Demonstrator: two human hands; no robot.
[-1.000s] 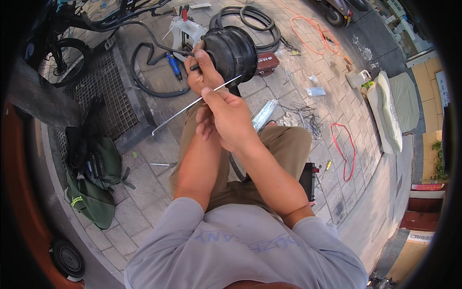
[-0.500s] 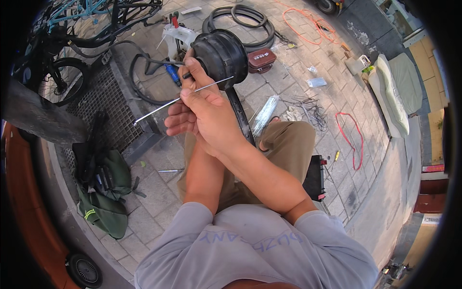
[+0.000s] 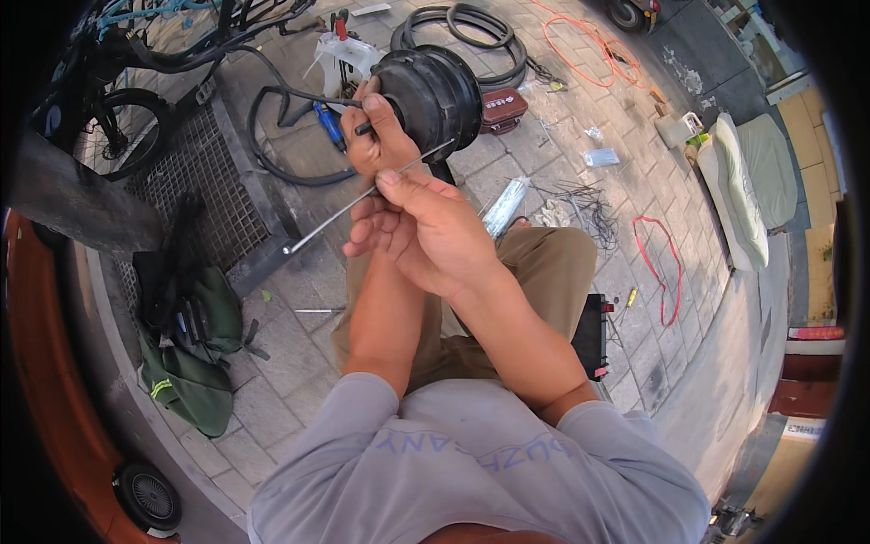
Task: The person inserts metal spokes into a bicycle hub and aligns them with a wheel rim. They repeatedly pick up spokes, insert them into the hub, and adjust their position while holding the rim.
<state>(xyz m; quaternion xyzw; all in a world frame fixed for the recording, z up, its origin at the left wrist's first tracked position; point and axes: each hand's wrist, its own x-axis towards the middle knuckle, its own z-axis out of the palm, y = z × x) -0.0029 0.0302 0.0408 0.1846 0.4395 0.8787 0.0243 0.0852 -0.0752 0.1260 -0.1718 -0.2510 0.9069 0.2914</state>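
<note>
A black wheel hub point(image 3: 426, 95), round and flanged, is held up in front of me. My left hand point(image 3: 372, 140) is closed around its axle side, with a dark axle stub showing by the fingers. Just below, my right hand point(image 3: 435, 227) pinches a thin metal spoke point(image 3: 328, 219) between thumb and fingers. The spoke slants from its thicker lower-left end up to the hub's flange. Whether it passes through a flange hole I cannot tell. My right wrist crosses in front of the left forearm.
A blue-handled tool point(image 3: 329, 125) and black cable point(image 3: 263, 150) lie left of the hub. Coiled tubing point(image 3: 471, 27) and a brown case point(image 3: 503, 111) are beyond. Right of my knees are a plastic-wrapped bundle point(image 3: 505, 207), loose thin rods point(image 3: 589, 208) and a red loop point(image 3: 675, 272).
My right hand has shifted right and toward me, and the spoke tilts more steeply. The hub and my left hand have moved slightly right in view.
</note>
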